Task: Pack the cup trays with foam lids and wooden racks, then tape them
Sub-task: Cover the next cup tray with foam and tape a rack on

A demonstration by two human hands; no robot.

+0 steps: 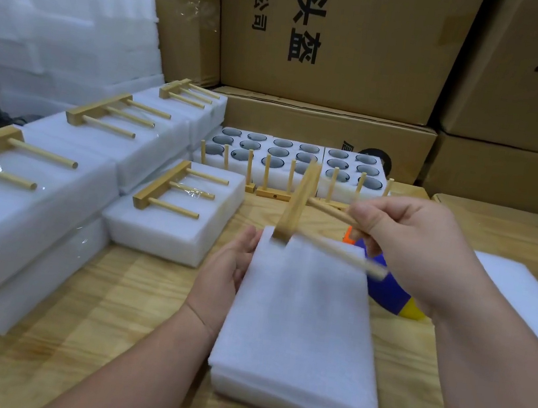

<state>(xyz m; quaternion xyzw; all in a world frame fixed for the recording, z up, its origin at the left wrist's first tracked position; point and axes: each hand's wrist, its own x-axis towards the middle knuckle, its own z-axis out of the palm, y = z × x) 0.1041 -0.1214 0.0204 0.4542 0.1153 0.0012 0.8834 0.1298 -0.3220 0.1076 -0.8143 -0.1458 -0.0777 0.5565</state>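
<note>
wooden rack held over the foam-lidded tray

wooden rack (299, 201) hung tilted above the far end of the foam-lidded tray (301, 329), which lay on the desk (108, 302) in front of the person. the right hand (417, 245) pinched one of the rack's pegs between curled fingers, the rack blurred. the left hand (234, 268) lay against the tray's left edge with fingers straight, its grip spread.

on the left stood finished packs (168, 224) in white foam, each with a rack lying flat on top under clear tape; several were stacked in two layers. behind them leaned a pile of foam sheets (67, 33). at the far edge of the desk sat open cup trays (298, 159), their round holes holding dark glass cups, and a row of upright racks (274, 180) stood just in front, partly screening them. a blue, yellow and orange tool (390, 290) lay beneath the right hand, mostly hidden. a loose foam lid (525, 291) lay at the right. cardboard boxes (345, 41) with printed characters walled the back.
</note>
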